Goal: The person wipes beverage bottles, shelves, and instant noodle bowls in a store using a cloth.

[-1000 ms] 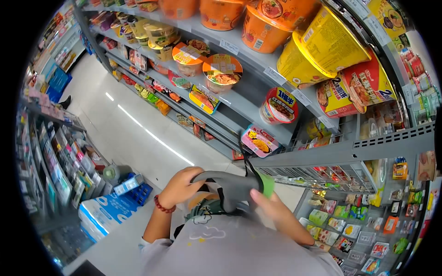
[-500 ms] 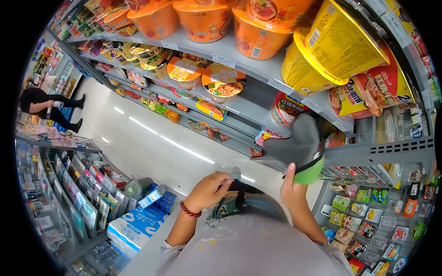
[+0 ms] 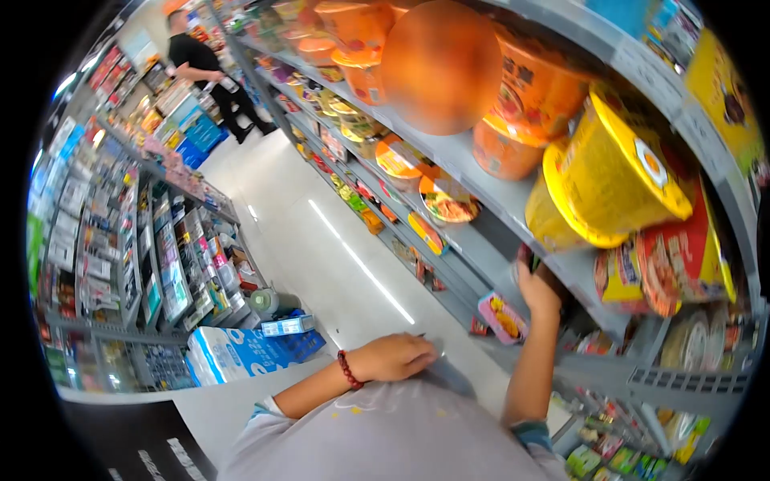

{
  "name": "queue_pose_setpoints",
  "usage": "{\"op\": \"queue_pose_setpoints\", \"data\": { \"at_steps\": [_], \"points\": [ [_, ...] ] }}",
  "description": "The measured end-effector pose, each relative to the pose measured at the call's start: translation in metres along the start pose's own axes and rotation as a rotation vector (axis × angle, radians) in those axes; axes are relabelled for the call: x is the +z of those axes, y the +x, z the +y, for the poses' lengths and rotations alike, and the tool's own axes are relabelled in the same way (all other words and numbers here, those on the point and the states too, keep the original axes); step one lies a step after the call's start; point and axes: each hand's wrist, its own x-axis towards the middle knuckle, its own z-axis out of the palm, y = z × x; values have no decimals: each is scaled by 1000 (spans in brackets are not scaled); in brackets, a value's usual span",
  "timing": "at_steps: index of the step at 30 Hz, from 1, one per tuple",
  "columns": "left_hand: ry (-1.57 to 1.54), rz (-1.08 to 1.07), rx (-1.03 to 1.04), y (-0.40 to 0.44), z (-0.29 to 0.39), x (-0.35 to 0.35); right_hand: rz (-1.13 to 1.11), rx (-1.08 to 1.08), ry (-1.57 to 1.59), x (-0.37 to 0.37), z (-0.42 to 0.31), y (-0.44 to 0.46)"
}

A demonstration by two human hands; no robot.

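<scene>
My right hand (image 3: 539, 290) reaches into the lower shelf at the right, its fingers curled at a small dark and reddish patch. What it grips is mostly hidden. A pink noodle box (image 3: 504, 318) lies just below and left of it. My left hand (image 3: 397, 357), with a red bead bracelet at the wrist, is in front of my body, fingers curled together and nothing visible in them. Yellow tubs (image 3: 618, 172) and orange tubs (image 3: 513, 120) stand on the shelf above my right hand.
A metal shelf edge (image 3: 481, 192) runs diagonally across the right. Display racks (image 3: 172, 264) and a blue-and-white pack (image 3: 228, 353) are at the left. A person in black (image 3: 200, 64) stands up the aisle. The floor (image 3: 329, 240) lies between the shelves.
My right hand has moved with the grey-and-green item to the shelf, and that item no longer shows clearly. My left hand has left the item. The view has turned, bringing the person further into sight.
</scene>
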Motion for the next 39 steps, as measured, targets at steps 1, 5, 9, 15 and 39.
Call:
{"op": "queue_pose_setpoints", "data": {
  "at_steps": [1,5,9,15,39],
  "points": [
    [2,33,-3,-2,-2,2,-1,-38,-35,2,1,-1],
    [-13,77,-66,-9,-12,4,-242,59,22,-16,-19,-4],
    [-30,42,-18,3,-27,2,-262,41,-23,2,8,-3],
    [-43,-44,95,16,-60,-35,-170,26,-144,10,2,-4],
    [30,-288,250,-6,-129,-137,237,131,-365,49,-56,-32]
  ]
}}
